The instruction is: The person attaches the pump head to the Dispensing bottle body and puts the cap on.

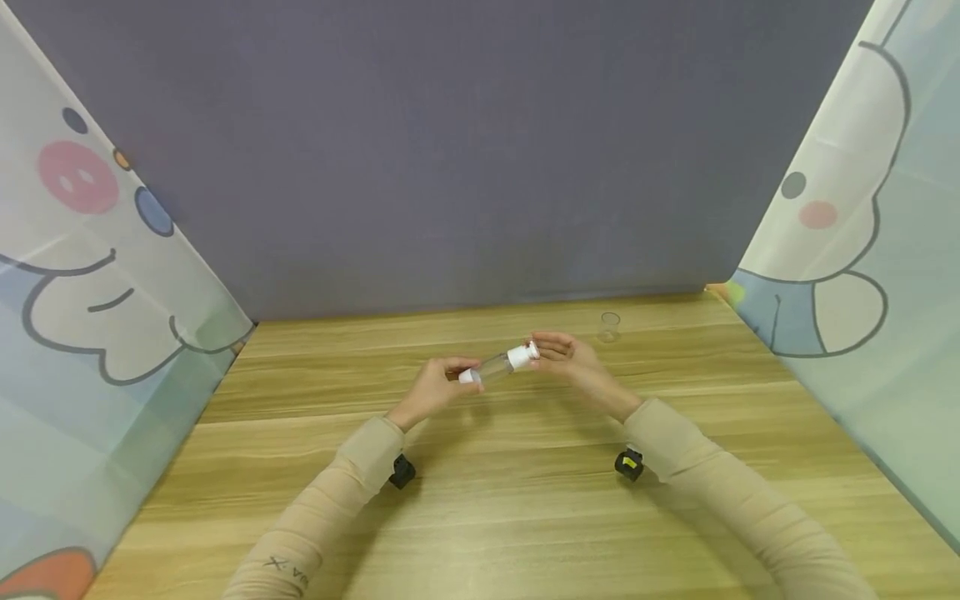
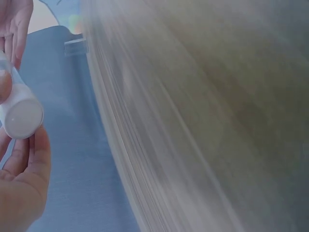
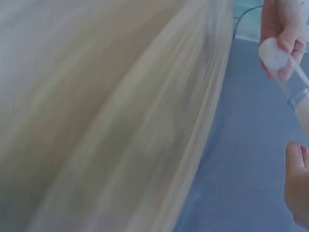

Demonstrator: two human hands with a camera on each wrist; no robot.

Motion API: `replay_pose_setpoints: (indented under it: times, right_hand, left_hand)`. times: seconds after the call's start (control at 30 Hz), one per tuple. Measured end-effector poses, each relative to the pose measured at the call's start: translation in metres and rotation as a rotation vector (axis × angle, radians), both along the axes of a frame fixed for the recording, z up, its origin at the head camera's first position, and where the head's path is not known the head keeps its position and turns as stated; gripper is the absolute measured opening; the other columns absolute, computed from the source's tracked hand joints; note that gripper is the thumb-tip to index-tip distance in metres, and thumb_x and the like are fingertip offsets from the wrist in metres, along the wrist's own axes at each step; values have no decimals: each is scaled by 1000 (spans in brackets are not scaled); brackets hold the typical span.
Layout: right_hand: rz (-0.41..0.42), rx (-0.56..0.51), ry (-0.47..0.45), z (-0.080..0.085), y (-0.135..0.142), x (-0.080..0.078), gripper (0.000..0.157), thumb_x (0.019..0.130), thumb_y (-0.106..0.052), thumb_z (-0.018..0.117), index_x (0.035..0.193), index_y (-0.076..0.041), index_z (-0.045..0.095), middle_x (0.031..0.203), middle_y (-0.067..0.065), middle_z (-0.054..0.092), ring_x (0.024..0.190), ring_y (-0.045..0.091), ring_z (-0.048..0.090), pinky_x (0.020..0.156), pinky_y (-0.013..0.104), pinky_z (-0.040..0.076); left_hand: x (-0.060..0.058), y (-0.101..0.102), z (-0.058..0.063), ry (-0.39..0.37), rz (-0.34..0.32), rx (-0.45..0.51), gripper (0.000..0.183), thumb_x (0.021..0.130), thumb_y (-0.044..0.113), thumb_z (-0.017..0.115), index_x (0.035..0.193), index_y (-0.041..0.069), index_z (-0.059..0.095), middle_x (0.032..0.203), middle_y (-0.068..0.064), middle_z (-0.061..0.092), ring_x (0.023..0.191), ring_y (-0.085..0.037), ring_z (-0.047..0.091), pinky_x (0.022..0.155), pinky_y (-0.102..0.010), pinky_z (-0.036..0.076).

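A slim clear bottle (image 1: 495, 367) with a white base and a white, stepped top (image 1: 519, 357) is held above the table, tilted with its top up to the right. My left hand (image 1: 435, 390) grips it by the white base, thumb on one side and fingers on the other. The round white base (image 2: 23, 116) faces the left wrist camera. Close by the white top is my right hand (image 1: 573, 367), its fingers fairly straight. In the right wrist view, the visible right fingers (image 3: 293, 155) stand apart from the bottle; part of that hand is out of frame.
A small clear cup-shaped piece (image 1: 609, 327) stands on the wooden table (image 1: 510, 517) near the back edge, right of the hands. A dark grey panel (image 1: 480, 150) rises behind the table, with cartoon-printed sheets (image 1: 847, 217) at both sides.
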State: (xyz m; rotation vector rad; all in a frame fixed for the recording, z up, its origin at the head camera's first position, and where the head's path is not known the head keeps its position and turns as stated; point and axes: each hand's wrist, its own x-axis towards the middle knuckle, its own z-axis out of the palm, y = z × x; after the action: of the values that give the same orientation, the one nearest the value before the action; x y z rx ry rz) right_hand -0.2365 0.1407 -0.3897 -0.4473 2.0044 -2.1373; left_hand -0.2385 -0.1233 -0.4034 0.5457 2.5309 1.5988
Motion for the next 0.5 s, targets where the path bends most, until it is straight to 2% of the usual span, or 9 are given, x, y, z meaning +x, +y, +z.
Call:
replay_pose_setpoints:
  times: [0.1,0.17,0.33,0.5]
  right_hand:
    - [11,104,95,5,8,-2,56,91,7,65,141,17,40,145,34,43,133,43,46,104,28,47]
    - [26,145,129,8,11,-3,55,91,7,67,140,17,42,144,33,45,134,45,45,105,30,46]
    - [48,205,175,11,14,-3,53,90,8,68,138,16,46,142,31,49,133,44,47,106,32,46]
    - [48,229,197,11,12,-4,49,89,11,67,134,17,49,137,33,52,128,46,50,103,31,49]
  left_hand:
    - [-1,-1,1,4,-17,-14,41,87,5,78,125,-5,67,128,-21,64,106,-32,67,87,-35,59]
    - [-1,-2,1,2,-29,-19,41,87,5,78,125,-5,67,129,-21,64,107,-33,67,88,-36,58]
    - [-2,-2,2,-11,-50,-24,43,87,9,79,125,-4,67,131,-21,63,113,-38,64,93,-39,57]
    - [-5,-2,1,-14,-61,-22,42,87,8,79,125,-5,67,131,-21,62,113,-39,64,92,-38,57]
